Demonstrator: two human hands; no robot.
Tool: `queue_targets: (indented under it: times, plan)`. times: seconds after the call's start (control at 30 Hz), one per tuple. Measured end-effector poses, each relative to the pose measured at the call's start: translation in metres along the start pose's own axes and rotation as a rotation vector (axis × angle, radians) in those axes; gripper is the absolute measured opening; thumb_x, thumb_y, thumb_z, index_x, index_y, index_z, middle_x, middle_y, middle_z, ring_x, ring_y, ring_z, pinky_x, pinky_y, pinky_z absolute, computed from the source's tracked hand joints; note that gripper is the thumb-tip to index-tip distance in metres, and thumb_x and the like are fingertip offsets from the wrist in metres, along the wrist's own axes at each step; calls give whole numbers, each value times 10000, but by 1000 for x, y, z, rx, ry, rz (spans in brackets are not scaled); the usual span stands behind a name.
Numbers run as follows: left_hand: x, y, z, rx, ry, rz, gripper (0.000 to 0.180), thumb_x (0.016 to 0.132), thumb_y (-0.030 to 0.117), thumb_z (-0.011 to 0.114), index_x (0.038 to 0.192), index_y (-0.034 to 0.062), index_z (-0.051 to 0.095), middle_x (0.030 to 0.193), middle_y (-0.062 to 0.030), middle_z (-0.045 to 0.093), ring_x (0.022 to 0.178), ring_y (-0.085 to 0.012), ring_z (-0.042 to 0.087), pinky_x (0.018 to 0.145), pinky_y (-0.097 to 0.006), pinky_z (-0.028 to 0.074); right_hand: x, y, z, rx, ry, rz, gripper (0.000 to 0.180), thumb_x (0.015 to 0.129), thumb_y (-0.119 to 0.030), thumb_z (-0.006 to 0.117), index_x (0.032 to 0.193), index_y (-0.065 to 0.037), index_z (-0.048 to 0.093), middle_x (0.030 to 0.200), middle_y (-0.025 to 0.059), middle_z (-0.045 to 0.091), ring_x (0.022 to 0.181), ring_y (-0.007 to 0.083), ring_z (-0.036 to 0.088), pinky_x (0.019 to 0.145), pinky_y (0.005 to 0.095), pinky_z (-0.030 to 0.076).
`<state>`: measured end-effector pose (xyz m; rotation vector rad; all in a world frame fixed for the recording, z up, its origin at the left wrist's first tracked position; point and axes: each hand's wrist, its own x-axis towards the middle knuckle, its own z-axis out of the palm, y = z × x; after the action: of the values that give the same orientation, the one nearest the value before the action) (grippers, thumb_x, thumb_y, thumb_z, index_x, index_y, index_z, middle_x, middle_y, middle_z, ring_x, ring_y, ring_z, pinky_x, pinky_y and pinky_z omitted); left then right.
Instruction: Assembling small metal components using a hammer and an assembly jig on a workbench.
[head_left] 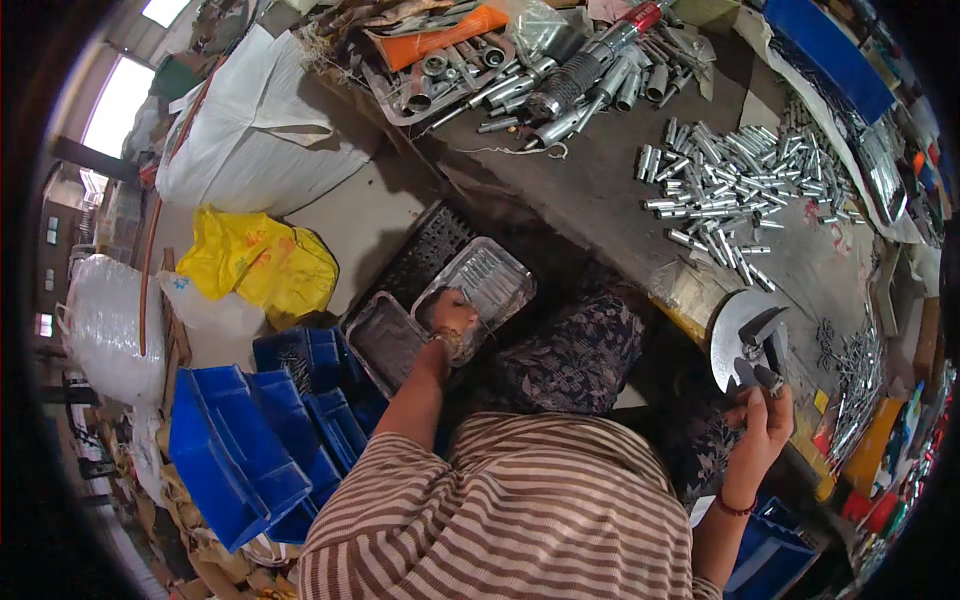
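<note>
My left hand (455,316) reaches down at the inner edge of a shallow metal tray (518,262). Long silvery metal pieces (485,275) lie in that tray beside my fingers, which are mostly hidden. A second metal tray (385,335) sits next to it, by my wrist. On the right, my right hand (765,420) is raised at the bench edge with bent fingers and dark fingertips. It is closed near a pale round plate (728,335) with dark shapes over it. What lies between those fingers is too small to make out.
Many short metal tubes (720,185) are spread over the bench (560,190). Larger sockets and rods (590,80) are piled at its far side. Blue bins (235,440) stand at my left, near a yellow bag (260,265) and white sacks (270,120). Thin metal pins (855,370) lie at right.
</note>
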<state>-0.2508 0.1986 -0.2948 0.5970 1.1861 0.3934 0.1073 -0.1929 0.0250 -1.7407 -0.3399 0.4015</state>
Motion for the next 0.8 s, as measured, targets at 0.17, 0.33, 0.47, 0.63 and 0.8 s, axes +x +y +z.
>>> queue_targets:
  times: [0.17,0.33,0.47,0.63,0.8]
  plan:
    - [10,-19,33,471,428,290,265,906,-18,667,1153,38,589,903,-153,688,687,-224,694,534,-376,556,-2,6,-5,1,-10,-26,208,1037,-80,613,1212,13,676,878,31,684,633,60,561,568,221,443]
    - [21,-18,56,579,435,343,280,886,-21,671,1145,51,596,818,-145,686,635,-195,679,508,-381,541,-2,8,-5,-16,21,-22,204,1039,-80,603,1204,14,679,858,35,678,634,67,575,573,227,454]
    - [75,-35,-7,562,517,658,280,889,35,738,1144,43,624,796,-121,684,674,-220,690,607,-395,568,-3,-5,-2,60,9,-38,184,1036,-69,602,1178,16,681,849,41,681,635,71,587,568,228,461]
    - [39,36,-108,-286,-57,190,139,978,79,685,1110,49,652,831,-49,632,690,-157,623,623,-337,544,7,-2,-1,165,-92,60,86,1019,-56,615,1042,15,656,833,48,681,629,79,610,565,229,493]
    - [-68,99,152,311,254,1061,84,982,110,726,1004,44,678,832,-24,637,734,-105,627,611,-316,514,-6,-5,2,112,4,84,62,1017,-64,626,1008,-13,658,816,35,682,622,76,605,566,234,497]
